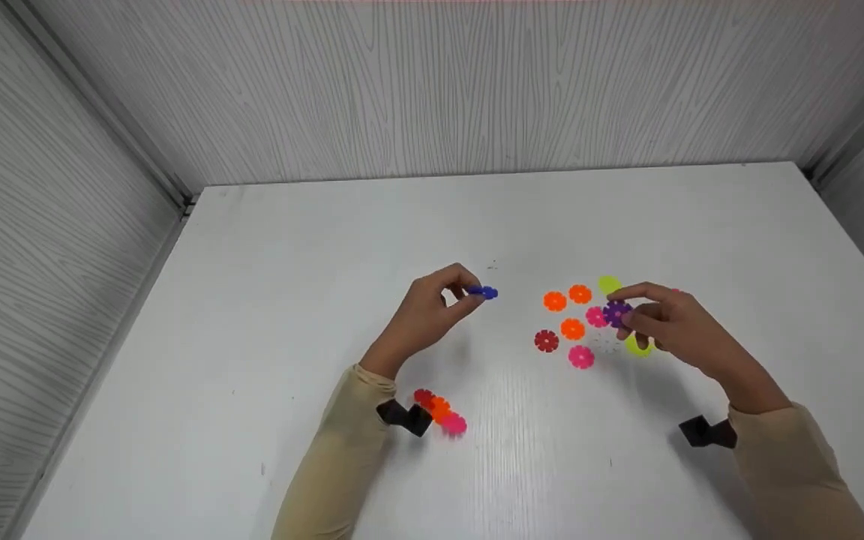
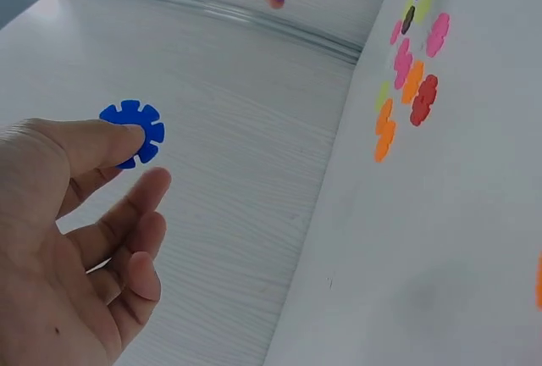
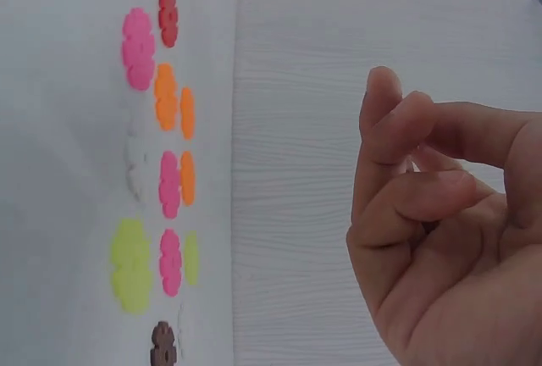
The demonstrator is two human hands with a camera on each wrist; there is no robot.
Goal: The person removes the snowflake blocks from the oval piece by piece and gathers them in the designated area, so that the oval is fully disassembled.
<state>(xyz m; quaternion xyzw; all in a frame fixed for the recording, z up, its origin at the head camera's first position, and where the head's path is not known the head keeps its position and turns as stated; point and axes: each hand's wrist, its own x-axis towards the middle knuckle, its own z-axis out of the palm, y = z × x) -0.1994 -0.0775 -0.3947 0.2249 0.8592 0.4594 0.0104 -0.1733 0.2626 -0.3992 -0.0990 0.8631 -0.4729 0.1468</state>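
Note:
My left hand pinches a blue notched plastic disc between thumb and finger, raised above the white table. In the head view that blue disc appears nearly edge-on. On the right, my right hand holds a purple notched disc between its fingertips, over a scatter of similar discs. The right wrist view shows the same hand with curled fingers, but its disc is hidden there. By the left wrist lies a row of touching or joined discs: red, orange and pink.
Loose discs lie on the table around the right hand: several orange, a red one, pink, yellow-green, clear and a brown one. Grey wood-grain panels stand behind and at both sides.

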